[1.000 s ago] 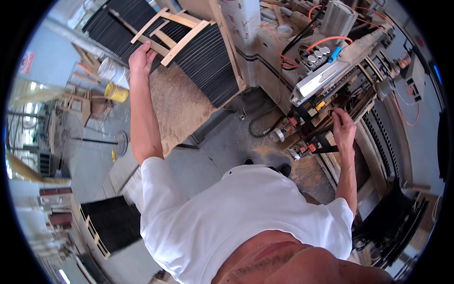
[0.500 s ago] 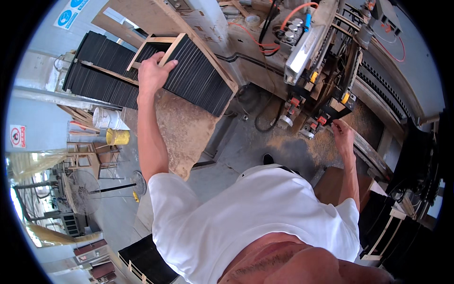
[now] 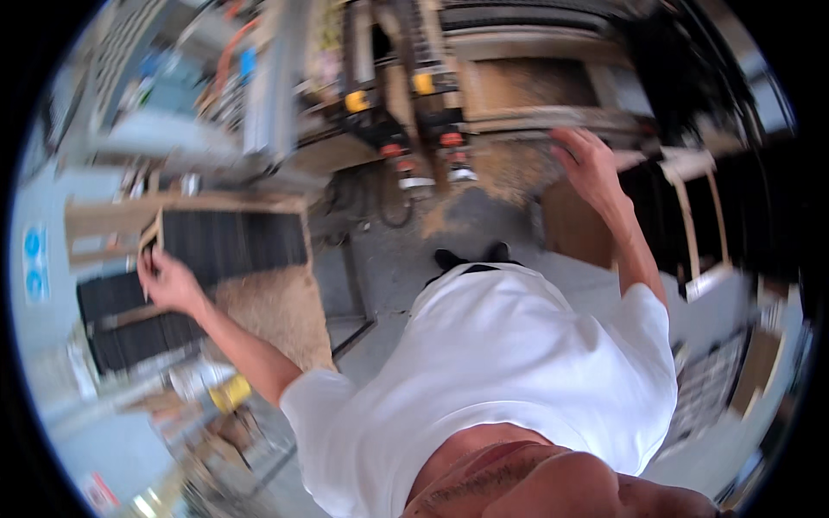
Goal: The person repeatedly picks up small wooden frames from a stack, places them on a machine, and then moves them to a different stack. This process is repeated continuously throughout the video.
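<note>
My left hand (image 3: 170, 285) is at the end of a row of upright black strips (image 3: 233, 237), its fingers bent and apart. Beside its fingertips a small light-wood frame (image 3: 151, 231) stands against the row. Whether the fingers touch the frame is hard to tell through the blur. Under the strips lies a worn brown board top (image 3: 276, 302). On the other side, my right hand (image 3: 591, 168) hangs in the air with fingers loosely stretched and nothing visible in them. It is nearest a brown panel (image 3: 574, 226) and the machine's wooden rail.
Ahead stands a machine with two arms bearing yellow and red clamps (image 3: 449, 142). Sawdust (image 3: 509, 177) covers the floor under it. At the right are black stacked pieces with a pale wooden frame (image 3: 686, 220). A yellow bucket (image 3: 230, 394) stands at the left.
The view has swung to the right, so the machine now sits ahead. My left hand's fingers have loosened from the wooden frame. My right hand has moved away from the machine's clamps.
</note>
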